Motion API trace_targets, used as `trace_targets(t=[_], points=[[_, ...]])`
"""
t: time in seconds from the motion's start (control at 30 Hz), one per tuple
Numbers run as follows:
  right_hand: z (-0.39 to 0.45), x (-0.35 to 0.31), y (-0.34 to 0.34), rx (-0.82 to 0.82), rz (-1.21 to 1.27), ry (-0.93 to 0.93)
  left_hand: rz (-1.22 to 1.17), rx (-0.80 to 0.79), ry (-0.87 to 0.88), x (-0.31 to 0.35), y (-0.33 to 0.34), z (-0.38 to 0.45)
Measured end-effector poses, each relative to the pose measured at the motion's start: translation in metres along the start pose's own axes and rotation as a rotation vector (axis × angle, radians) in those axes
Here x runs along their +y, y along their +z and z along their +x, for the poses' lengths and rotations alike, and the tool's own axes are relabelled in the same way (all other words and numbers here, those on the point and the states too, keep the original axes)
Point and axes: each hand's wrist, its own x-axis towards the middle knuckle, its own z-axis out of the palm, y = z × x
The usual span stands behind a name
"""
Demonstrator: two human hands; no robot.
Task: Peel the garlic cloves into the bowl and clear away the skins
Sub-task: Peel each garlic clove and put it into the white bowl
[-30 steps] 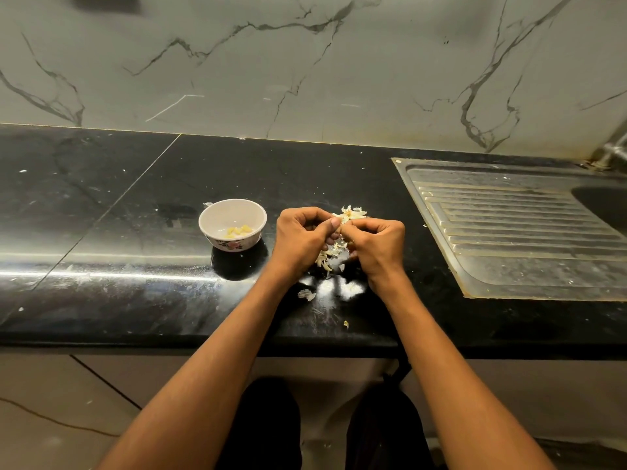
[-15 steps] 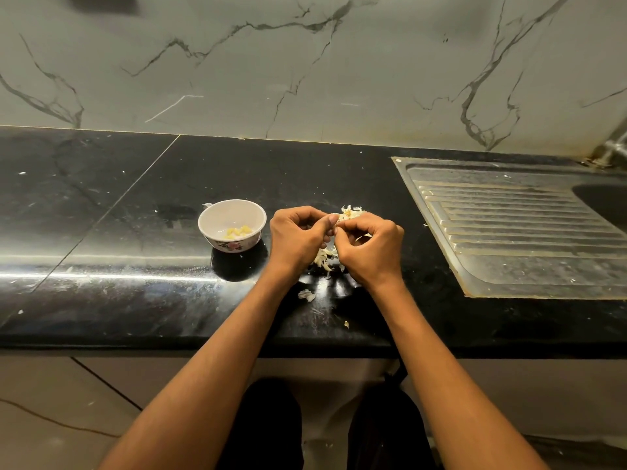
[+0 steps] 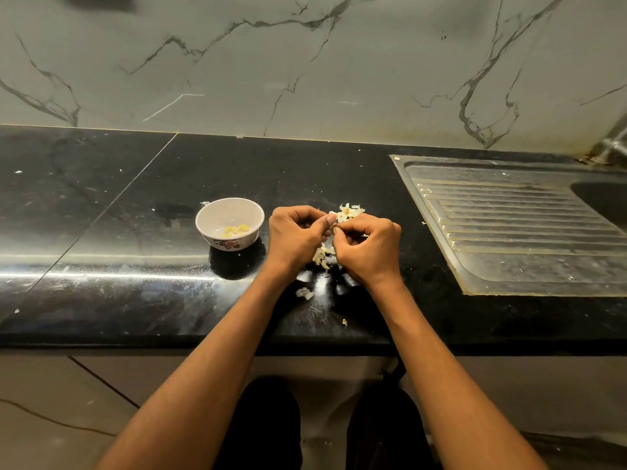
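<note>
A garlic clove (image 3: 331, 226) is pinched between both hands, left (image 3: 294, 236) and right (image 3: 368, 247), fingers curled tight, above the skins (image 3: 322, 256) scattered on the bench (image 3: 135, 232). Peeled cloves (image 3: 235, 230) are sat in the bowl (image 3: 217, 215) just left.

Black stone countertop (image 3: 142, 205) in front of you, with what sits on it.

You have a small white floral bowl (image 3: 230, 222) left of centre, peeled garlic cloves (image 3: 235, 229) inside. Just to its right lies a heap of papery garlic skins (image 3: 349, 212), with loose flakes (image 3: 304, 293) nearer the front edge. At your right, a steel sink drainboard (image 3: 509, 225) is set into the counter.
</note>
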Motion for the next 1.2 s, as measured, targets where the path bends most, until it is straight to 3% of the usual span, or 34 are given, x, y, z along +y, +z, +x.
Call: trace_targets(t=[0.2, 0.43, 0.57, 0.97, 1.2], points=[[0.001, 0.005, 0.002, 0.011, 0.034, 0.094, 0.017, -0.049, 0.021, 0.0, 0.001, 0.0], [0.008, -0.004, 0.0, -0.019, 0.401, 0.553, 0.08, -0.1, 0.103, -0.002, 0.001, 0.0], [0.009, -0.004, -0.001, -0.046, 0.541, 0.677, 0.082, -0.075, 0.11, -0.003, 0.002, 0.001], [0.01, -0.002, -0.005, -0.092, 0.665, 0.754, 0.031, -0.036, 0.056, -0.001, 0.001, 0.001], [0.009, -0.002, -0.002, -0.057, 0.572, 0.709, 0.064, 0.01, 0.079, -0.001, 0.001, -0.002]])
